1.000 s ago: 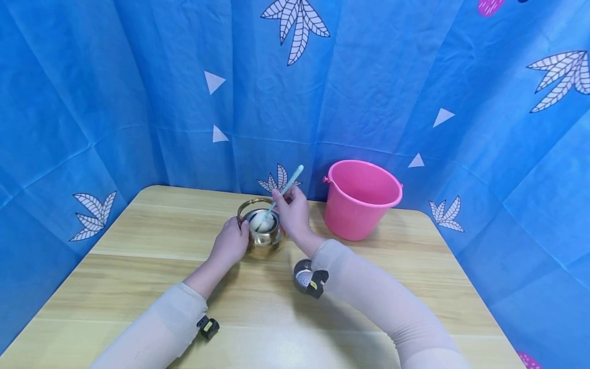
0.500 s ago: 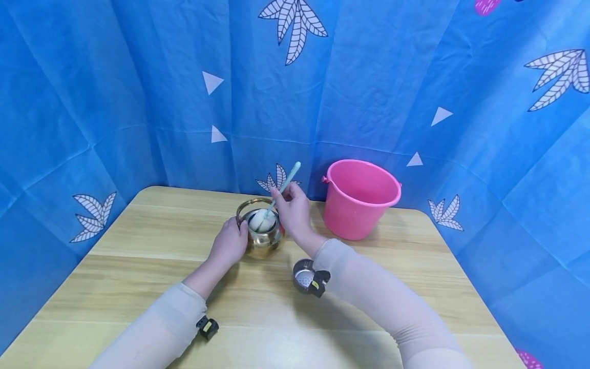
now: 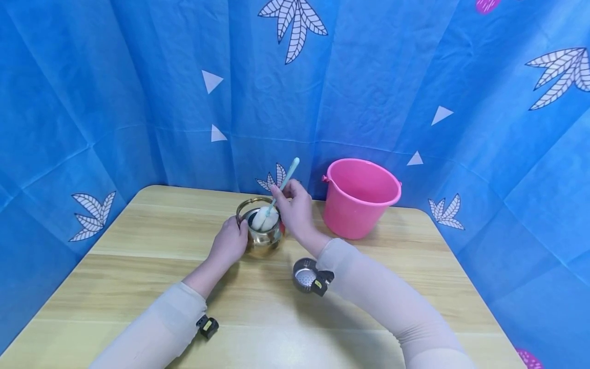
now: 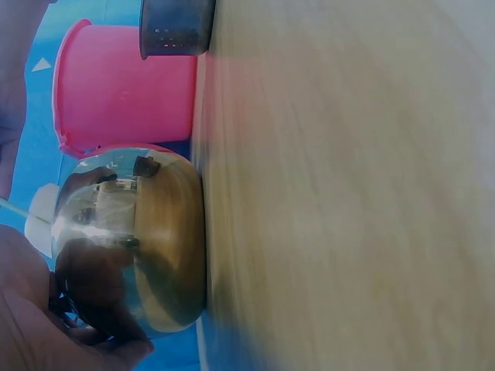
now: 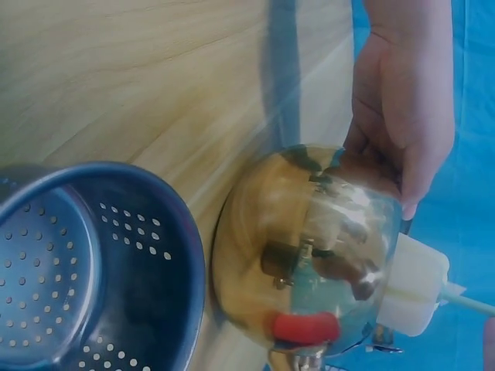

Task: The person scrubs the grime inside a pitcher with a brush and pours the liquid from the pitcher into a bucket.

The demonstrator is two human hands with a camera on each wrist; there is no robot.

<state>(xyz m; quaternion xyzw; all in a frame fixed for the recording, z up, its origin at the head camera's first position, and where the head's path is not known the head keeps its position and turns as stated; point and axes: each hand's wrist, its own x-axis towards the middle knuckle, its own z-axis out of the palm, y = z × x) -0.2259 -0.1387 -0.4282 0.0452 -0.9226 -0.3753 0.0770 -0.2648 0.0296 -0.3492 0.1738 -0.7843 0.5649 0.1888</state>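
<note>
Teapot (image 3: 265,246), shiny and gold-toned, stands upright on the wood-grain tabletop (image 3: 138,266), its hoop handle (image 3: 255,199) raised above the open mouth. The left hand (image 3: 230,240) holds it from its left side, thumb beside the rim and fingers bent against the teapot's body; some of those fingers are hidden in the head view. The right hand (image 3: 297,211), just to the right of the teapot's mouth, pinches the pale teal stick (image 3: 288,175) of a sponge brush (image 3: 265,218) between thumb and fingers. The brush's white head sits in the teapot's mouth, its upper part rising above the rim, while the stick slants up and to the right. In front of the teapot and to its right, a dark metal strainer (image 3: 302,277) with rows of small holes stands mouth up, partly covered by the right wrist camera (image 3: 320,285) in the head view. A pink bucket (image 3: 352,218) stands behind the teapot, farther right, near a blue curtain (image 3: 392,66).
</note>
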